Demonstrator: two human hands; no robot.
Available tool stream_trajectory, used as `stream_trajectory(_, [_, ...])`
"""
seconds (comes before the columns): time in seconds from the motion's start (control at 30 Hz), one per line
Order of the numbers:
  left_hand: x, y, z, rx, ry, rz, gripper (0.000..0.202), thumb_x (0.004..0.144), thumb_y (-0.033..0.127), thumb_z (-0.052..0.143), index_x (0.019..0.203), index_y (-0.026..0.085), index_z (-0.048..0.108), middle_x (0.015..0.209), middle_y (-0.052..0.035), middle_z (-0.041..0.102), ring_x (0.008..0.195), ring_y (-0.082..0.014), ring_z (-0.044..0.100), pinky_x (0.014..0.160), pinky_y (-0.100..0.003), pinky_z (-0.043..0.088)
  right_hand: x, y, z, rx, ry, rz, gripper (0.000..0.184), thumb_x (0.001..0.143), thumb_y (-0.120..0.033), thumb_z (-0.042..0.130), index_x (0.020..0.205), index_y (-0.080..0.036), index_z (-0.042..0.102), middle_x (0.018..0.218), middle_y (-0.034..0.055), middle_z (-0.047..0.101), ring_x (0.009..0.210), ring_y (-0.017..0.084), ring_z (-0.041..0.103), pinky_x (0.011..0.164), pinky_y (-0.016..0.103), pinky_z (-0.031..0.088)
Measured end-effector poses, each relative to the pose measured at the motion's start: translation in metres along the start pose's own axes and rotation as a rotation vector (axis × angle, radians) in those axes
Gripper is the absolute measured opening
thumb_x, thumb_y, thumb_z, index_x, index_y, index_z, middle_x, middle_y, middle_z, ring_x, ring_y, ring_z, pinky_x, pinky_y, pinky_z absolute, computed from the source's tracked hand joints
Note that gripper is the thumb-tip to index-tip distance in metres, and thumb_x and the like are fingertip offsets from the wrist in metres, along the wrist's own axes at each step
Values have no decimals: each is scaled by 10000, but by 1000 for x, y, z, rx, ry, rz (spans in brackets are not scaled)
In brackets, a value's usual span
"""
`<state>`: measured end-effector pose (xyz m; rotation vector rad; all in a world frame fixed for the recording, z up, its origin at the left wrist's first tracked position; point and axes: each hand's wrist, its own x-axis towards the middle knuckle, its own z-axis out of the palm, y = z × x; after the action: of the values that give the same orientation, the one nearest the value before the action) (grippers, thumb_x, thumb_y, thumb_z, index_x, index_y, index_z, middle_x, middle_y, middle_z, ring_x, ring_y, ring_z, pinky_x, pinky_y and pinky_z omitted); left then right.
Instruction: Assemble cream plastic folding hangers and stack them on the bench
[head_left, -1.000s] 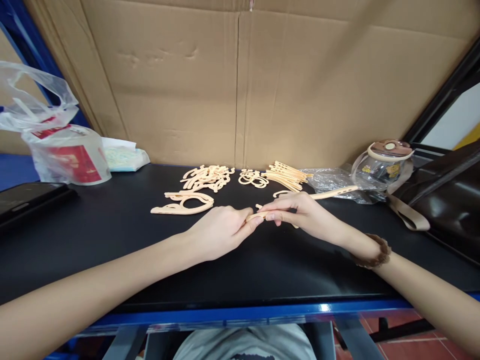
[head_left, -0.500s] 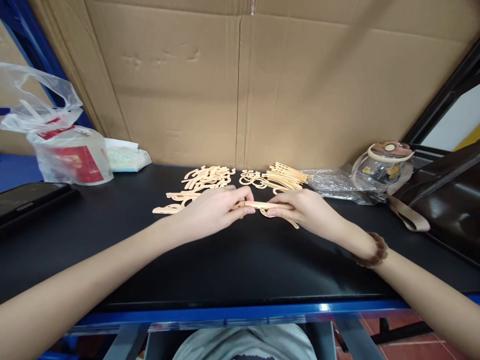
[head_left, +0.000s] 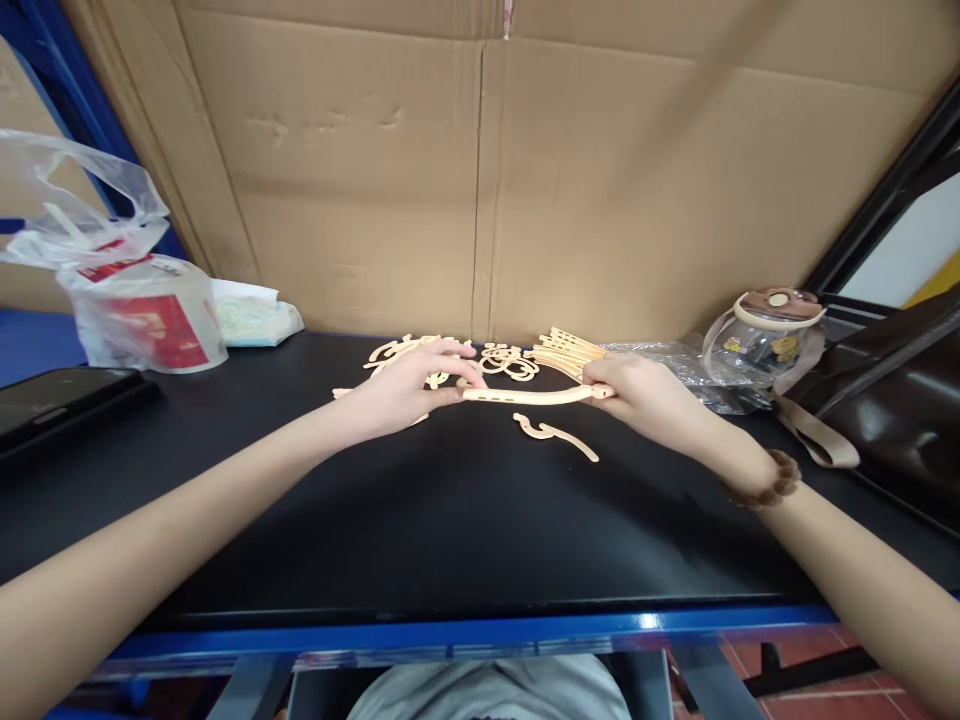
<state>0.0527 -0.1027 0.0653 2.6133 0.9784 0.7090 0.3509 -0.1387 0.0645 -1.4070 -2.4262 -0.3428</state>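
Observation:
Between my hands stretches a pale peach plastic strip [head_left: 529, 397], slightly curved and slotted near its left end; it looks like a folding hanger arm. My left hand [head_left: 420, 388] pinches its left end by thumb and finger, the other fingers reaching forward. At the opposite end, my right hand [head_left: 637, 392] has its fingers closed around the strip. Just in front of it on the black tabletop lies a loose curved arm with a hook-like end [head_left: 556, 435]. Behind my left hand is a pile of curved pieces [head_left: 390, 350], partly covered by the hand.
Hook-shaped pieces [head_left: 508, 362] and a stack of slotted strips [head_left: 566, 350] lie at the back. Clear plastic packaging [head_left: 667, 365], a transparent jar [head_left: 772, 335] and a dark bag [head_left: 892, 390] stand right. Left are a phone [head_left: 67, 400], a bagged tub [head_left: 150, 310] and a tissue pack [head_left: 259, 318].
My hands have moved apart, and the strip now shows nearly its full length between them. The loose curved piece in front is uncovered.

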Motion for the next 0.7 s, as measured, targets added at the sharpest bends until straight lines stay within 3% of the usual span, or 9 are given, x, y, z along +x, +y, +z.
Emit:
stream_trajectory(0.1, [0,8,3,-218,-37,-115,169,825,281,506,907,203,632,1263,-51,576,1172,-214,515,966,-358,410,0,-7,3,-71,86,-8,135,850,-161,463,725,-206,436,709,39,544,655,181,468,587,276,306])
stream_trajectory(0.2, [-2,14,6,-309,-72,-179,234,815,243,473,1017,206,586,1177,-51,607,981,-181,593,847,-328,466,1,-13,8,-139,108,-76,102,872,-165,430,779,-200,454,762,62,556,714,207,490,637,303,348])
stream_trajectory(0.37, [-8,23,13,-298,-146,-86,383,793,235,569,1172,237,511,1126,-36,612,982,-168,585,842,-297,453,-1,-26,17,-115,85,-176,98,916,-195,417,869,-173,500,867,92,584,821,227,532,717,328,418])
stream_trajectory(0.5, [-10,31,13,-238,-293,-59,254,844,289,564,1089,226,587,957,-3,645,839,-148,591,743,-259,438,-3,-32,17,-30,143,-189,116,919,-188,427,961,-187,535,1081,104,586,1002,236,541,834,365,459])
stream_trajectory(0.6, [-9,28,8,-130,-262,1,180,873,276,528,1007,220,636,937,-8,636,840,-153,574,737,-254,421,-3,-32,17,13,210,-176,131,906,-245,487,1010,-202,555,1268,128,499,1183,279,467,909,424,452])
stream_trajectory(0.7, [-7,17,7,-37,-197,123,170,889,265,525,974,234,669,1050,-35,605,965,-176,552,843,-289,414,-3,-32,16,29,248,-140,161,880,-285,552,1018,-203,567,1304,141,467,1205,302,456,883,434,467])
